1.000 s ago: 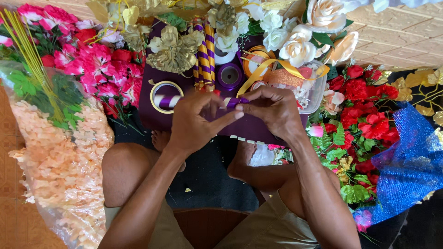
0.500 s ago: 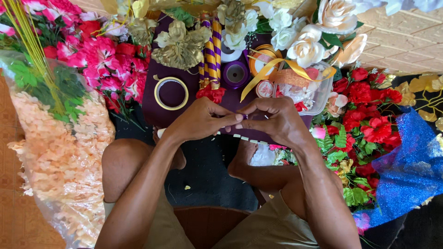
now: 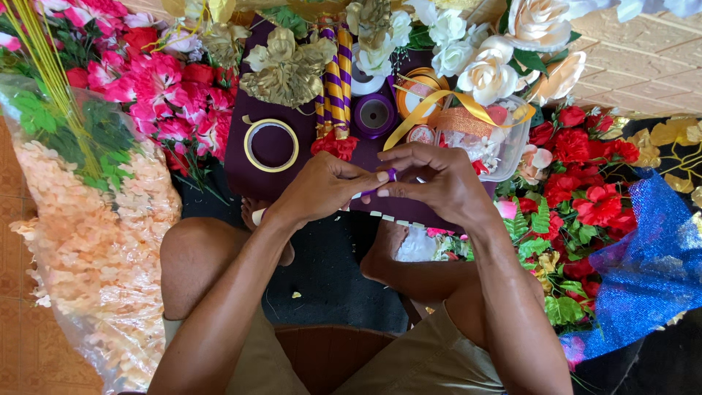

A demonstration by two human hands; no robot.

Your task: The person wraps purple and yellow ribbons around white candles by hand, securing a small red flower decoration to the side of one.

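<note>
Pinching one purple ribbon [image 3: 387,175] between two hands above the dark purple board [image 3: 248,168].

Left hand [image 3: 322,186] and right hand [image 3: 439,179] meet fingertip to fingertip, both clenched on the ribbon. On the board lie one gold-rimmed ring [image 3: 270,145], one purple spool [image 3: 374,115] and two striped sticks [image 3: 333,80]; one clear tub [image 3: 504,143] sits at its right edge.

Landmark: dark purple board [image 3: 263,172].
Left hand [image 3: 318,189]: over the board's near edge, fingertips pinched on a purple ribbon strip [image 3: 391,175].
Right hand [image 3: 439,179]: fingertips met the left hand's at the strip.
Tape ring [image 3: 271,145]: lay on the board.
Striped sticks [image 3: 334,80]: lay at the board's far side.
Red flowers [image 3: 585,183]: lay right of the board.
</note>
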